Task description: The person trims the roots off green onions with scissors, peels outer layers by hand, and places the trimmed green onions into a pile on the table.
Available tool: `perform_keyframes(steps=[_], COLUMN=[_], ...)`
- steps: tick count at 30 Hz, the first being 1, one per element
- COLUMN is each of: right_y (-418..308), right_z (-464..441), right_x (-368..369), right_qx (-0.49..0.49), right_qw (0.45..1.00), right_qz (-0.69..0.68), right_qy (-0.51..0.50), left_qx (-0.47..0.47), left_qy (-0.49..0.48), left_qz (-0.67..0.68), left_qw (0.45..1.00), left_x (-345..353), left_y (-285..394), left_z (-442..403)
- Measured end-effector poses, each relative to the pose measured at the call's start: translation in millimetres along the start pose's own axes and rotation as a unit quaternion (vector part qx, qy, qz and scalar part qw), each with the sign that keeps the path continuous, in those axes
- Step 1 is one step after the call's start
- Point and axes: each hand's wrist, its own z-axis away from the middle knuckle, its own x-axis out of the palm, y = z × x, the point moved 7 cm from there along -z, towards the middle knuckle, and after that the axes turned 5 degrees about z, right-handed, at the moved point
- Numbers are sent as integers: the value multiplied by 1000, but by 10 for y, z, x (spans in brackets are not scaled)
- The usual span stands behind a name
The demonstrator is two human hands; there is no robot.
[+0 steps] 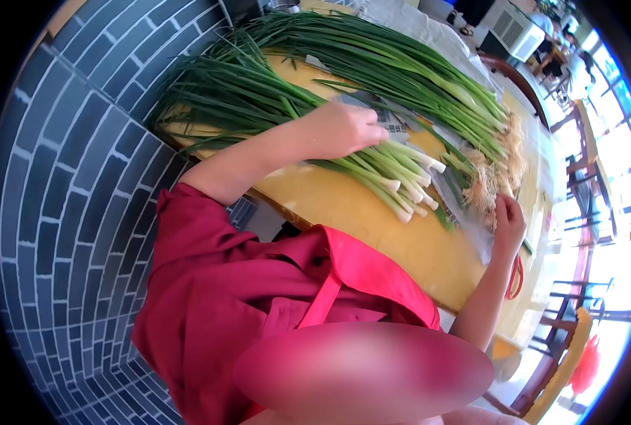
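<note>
My left hand (347,131) is closed, its fingers curled, just over a bunch of cleaned green onions (393,177) with white, rootless ends. What it holds, if anything, is hidden. My right hand (510,221) is closed too, fingers pinched together beside the pale, stringy roots (484,184). Whatever is between its fingers is too small to make out. A larger pile of green onions (429,74) with roots attached lies along the far side. Printed paper or plastic (393,124) shows between the two piles.
The yellow wooden table (315,191) carries the onions. A grey brick wall (67,191) borders it on the left. Wooden chairs (567,361) stand at right. A red cord or band (516,278) is beside my right wrist. People and a white boxy appliance (517,32) appear in the background.
</note>
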Motion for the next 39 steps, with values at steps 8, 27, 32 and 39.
perform_keyframes(steps=[8, 27, 32, 39], right_y=[-80, -204, -249, -296], right_z=[15, 47, 30, 53], right_x=[-32, -28, -85, -119], right_qx=[-42, -191, -151, -175], right_qw=[999, 959, 973, 971], right_qz=[18, 201, 170, 139], right_qy=[9, 51, 51, 81], left_qx=[13, -136, -111, 15], left_qy=[70, -57, -193, -175], left_qz=[19, 92, 87, 18], left_qw=[997, 985, 971, 984], left_x=[73, -6, -22, 631], left_y=[130, -216, -294, -583], left_z=[101, 44, -395, -1688])
